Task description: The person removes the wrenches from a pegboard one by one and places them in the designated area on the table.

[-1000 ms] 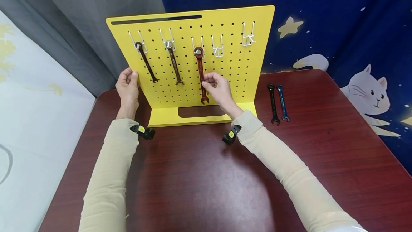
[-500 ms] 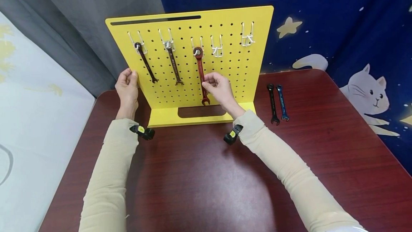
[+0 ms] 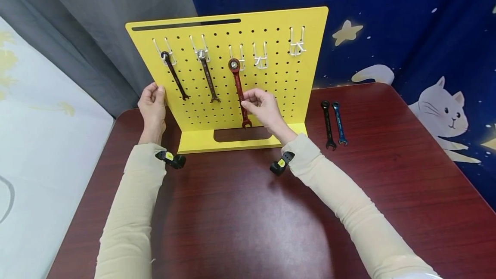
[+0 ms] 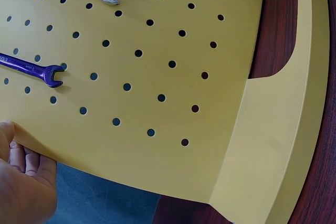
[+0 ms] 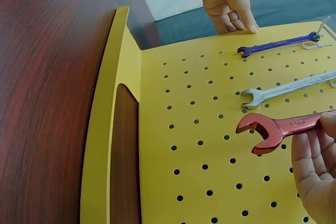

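Hanging almost straight up and down on the yellow metal board with holes, the long red wrench is pinched by the right hand, while the left hand grips the board's left edge.

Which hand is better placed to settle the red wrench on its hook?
The right hand, probably: it already pinches the red wrench by the shaft, with the ring end at the hook. The left hand grips the yellow pegboard edge, steadying it.
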A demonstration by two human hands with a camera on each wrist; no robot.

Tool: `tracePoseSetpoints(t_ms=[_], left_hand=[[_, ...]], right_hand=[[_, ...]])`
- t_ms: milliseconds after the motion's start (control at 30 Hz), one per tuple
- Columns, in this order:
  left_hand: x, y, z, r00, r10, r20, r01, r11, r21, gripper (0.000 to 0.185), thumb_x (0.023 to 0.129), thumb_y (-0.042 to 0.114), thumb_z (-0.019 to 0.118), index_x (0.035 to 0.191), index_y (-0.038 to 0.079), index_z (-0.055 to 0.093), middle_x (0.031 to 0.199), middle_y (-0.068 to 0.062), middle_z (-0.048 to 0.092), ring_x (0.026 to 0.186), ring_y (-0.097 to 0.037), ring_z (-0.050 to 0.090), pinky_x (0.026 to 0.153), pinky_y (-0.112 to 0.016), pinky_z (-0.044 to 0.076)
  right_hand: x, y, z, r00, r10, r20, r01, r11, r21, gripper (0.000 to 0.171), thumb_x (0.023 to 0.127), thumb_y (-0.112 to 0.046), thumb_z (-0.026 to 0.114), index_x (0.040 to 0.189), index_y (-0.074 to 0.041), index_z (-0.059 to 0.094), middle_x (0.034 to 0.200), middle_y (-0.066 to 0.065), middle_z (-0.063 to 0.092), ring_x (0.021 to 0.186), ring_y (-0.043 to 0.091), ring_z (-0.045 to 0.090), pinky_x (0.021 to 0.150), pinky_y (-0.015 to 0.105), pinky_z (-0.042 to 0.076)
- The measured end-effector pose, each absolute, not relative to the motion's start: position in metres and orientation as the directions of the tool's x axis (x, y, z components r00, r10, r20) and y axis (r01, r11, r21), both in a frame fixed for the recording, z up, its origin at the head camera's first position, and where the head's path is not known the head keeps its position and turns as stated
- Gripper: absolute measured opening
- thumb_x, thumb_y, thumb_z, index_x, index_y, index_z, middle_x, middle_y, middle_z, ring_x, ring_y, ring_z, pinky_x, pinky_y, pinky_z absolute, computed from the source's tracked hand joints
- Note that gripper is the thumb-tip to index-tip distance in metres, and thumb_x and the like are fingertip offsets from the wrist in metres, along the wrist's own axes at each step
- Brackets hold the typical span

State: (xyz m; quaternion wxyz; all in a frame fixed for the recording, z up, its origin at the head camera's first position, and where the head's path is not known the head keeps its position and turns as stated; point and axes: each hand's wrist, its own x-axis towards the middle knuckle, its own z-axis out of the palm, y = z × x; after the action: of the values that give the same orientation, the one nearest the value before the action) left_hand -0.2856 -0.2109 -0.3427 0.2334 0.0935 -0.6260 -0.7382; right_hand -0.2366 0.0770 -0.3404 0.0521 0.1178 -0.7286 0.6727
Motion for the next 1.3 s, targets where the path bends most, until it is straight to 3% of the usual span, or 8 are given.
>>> tracePoseSetpoints(t_ms=[367, 567, 800, 1067, 1300], left_hand=[[-0.285, -0.211, -0.343, -0.872, -0.46, 0.168, 0.249, -0.122, 0.961, 0.013, 0.089, 0.013, 0.064, 0.103, 0.012, 0.065, 0.081, 0.004, 0.061, 0.07, -0.009, 0.051, 0.063, -0.02, 0.042], [-0.285, -0.211, -0.344, -0.869, -0.462, 0.178, 0.262, -0.125, 0.957, 0.013, 0.089, 0.012, 0.064, 0.102, 0.011, 0.065, 0.08, 0.004, 0.061, 0.07, -0.009, 0.052, 0.064, -0.019, 0.042], [-0.285, -0.212, -0.344, -0.869, -0.464, 0.173, 0.252, -0.114, 0.961, 0.013, 0.089, 0.013, 0.064, 0.102, 0.012, 0.065, 0.077, 0.003, 0.058, 0.069, -0.011, 0.049, 0.06, -0.018, 0.041], [-0.284, -0.213, -0.343, -0.876, -0.456, 0.159, 0.202, -0.048, 0.978, 0.017, 0.09, 0.021, 0.063, 0.106, 0.015, 0.064, 0.083, 0.004, 0.057, 0.077, -0.01, 0.051, 0.07, -0.02, 0.04], [-0.283, -0.212, -0.343, -0.881, -0.447, 0.152, 0.199, -0.061, 0.978, 0.016, 0.091, 0.019, 0.062, 0.107, 0.014, 0.064, 0.084, 0.004, 0.057, 0.076, -0.009, 0.051, 0.067, -0.018, 0.041]], right_hand=[[-0.226, 0.082, -0.334, -0.954, -0.184, 0.235, -0.233, -0.031, -0.972, 0.019, 0.087, 0.003, 0.062, 0.105, 0.01, 0.059, 0.084, 0.004, 0.062, 0.07, 0.008, 0.059, 0.069, 0.026, 0.054], [-0.219, 0.086, -0.331, -0.942, -0.22, 0.253, -0.255, -0.016, -0.967, 0.017, 0.088, 0.003, 0.061, 0.103, 0.01, 0.059, 0.083, 0.0, 0.062, 0.07, 0.008, 0.059, 0.069, 0.027, 0.054], [-0.211, 0.095, -0.331, -0.938, -0.225, 0.263, -0.268, -0.008, -0.963, 0.017, 0.088, 0.003, 0.062, 0.102, 0.01, 0.059, 0.087, 0.006, 0.062, 0.074, 0.008, 0.059, 0.075, 0.035, 0.055], [-0.205, 0.114, -0.335, -0.947, -0.19, 0.26, -0.269, 0.028, -0.963, 0.018, 0.088, 0.002, 0.062, 0.104, 0.01, 0.059, 0.087, 0.004, 0.063, 0.076, 0.008, 0.059, 0.075, 0.03, 0.054], [-0.202, 0.136, -0.342, -0.954, -0.15, 0.258, -0.263, 0.011, -0.965, 0.02, 0.087, 0.003, 0.062, 0.105, 0.013, 0.058, 0.085, 0.001, 0.064, 0.075, 0.007, 0.06, 0.072, 0.025, 0.054]])
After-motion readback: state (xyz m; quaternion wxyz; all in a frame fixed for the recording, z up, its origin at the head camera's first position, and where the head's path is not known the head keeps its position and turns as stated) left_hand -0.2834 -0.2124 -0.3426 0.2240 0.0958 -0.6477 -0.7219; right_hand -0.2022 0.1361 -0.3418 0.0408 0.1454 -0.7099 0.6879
